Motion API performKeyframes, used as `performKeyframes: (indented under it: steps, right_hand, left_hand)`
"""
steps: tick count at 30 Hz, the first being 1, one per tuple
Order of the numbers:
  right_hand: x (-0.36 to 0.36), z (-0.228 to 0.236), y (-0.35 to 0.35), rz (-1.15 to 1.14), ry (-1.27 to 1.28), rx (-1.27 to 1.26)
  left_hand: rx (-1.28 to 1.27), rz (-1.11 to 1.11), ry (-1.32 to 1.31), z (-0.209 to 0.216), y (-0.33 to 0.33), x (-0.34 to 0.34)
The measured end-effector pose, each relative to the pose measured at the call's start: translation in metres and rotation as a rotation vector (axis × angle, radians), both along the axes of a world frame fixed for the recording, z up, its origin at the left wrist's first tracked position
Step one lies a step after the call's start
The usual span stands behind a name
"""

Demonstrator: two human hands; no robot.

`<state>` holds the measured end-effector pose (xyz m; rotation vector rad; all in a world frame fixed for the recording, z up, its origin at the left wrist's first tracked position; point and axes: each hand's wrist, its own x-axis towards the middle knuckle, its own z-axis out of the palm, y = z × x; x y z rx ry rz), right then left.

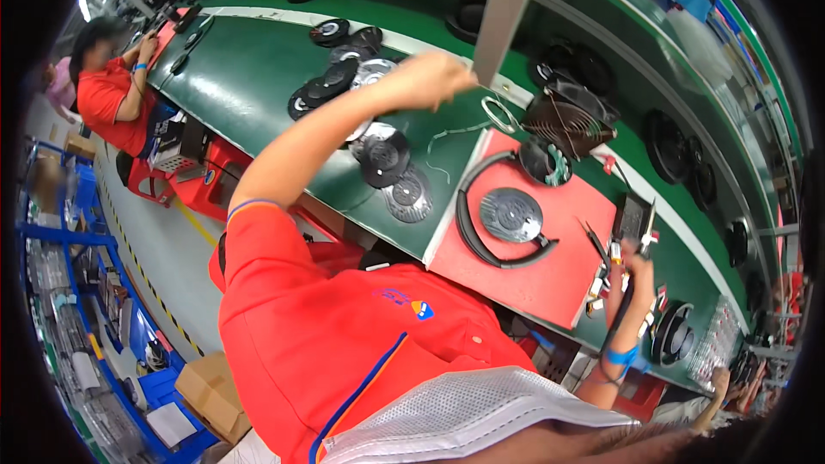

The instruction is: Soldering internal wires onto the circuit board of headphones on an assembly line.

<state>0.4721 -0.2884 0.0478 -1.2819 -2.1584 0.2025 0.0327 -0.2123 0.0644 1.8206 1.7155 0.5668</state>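
My left arm reaches across the green table, and my left hand (436, 82) is above its far side, beside a grey upright post. Its fingers are curled and slightly blurred; whatever they hold does not show. Below that arm lie several round black and silver discs (384, 155). On the red mat (533, 279) in front of me rests a grey striped disc (510, 215), partly encircled by a black curved band (479, 245). My right hand (637, 268) is past the mat's right edge with its fingers closed, next to small white-and-yellow pieces (595, 290) and a slim dark tool (595, 241).
A fan with a wire guard (567, 125) stands behind the mat, beside a dark round cup (545, 161) with green stuff inside. A loop of pale wire (498, 114) lies nearby. Black round parts (673, 332) sit at right. A co-worker in red (112, 90) sits at far left.
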Motion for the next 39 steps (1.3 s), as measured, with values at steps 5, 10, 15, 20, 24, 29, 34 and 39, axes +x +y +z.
performKeyframes:
  steps: [5,10,15,20,24,29,34,39]
  right_hand:
    - [-0.019,-0.031,-0.011,-0.049,-0.039,0.109]
    - [-0.026,-0.044,-0.004,-0.040,-0.094,0.148]
    - [-0.025,-0.044,0.000,-0.054,-0.110,0.140]
    - [-0.017,-0.050,0.000,-0.148,-0.101,0.146]
    - [-0.023,-0.046,-0.002,-0.149,-0.075,0.181]
    - [-0.047,-0.047,-0.017,-0.077,-0.042,0.116]
    - [-0.073,-0.034,-0.034,0.205,0.083,0.090]
    - [-0.083,-0.032,-0.045,0.391,0.072,-0.031]
  left_hand:
    - [0.364,-0.124,0.429,-0.044,0.125,-0.047]
    - [0.239,-0.110,0.606,-0.071,0.162,-0.044]
    - [0.534,-0.018,0.497,-0.020,0.118,-0.083]
    - [0.754,0.209,0.568,0.002,-0.008,-0.193]
    - [0.713,0.618,0.632,-0.017,-0.132,-0.237]
    - [0.538,0.746,0.687,-0.077,-0.208,-0.261]
    - [0.495,0.730,0.802,-0.087,-0.208,-0.247]
    - [0.611,0.406,0.447,-0.017,-0.153,-0.100]
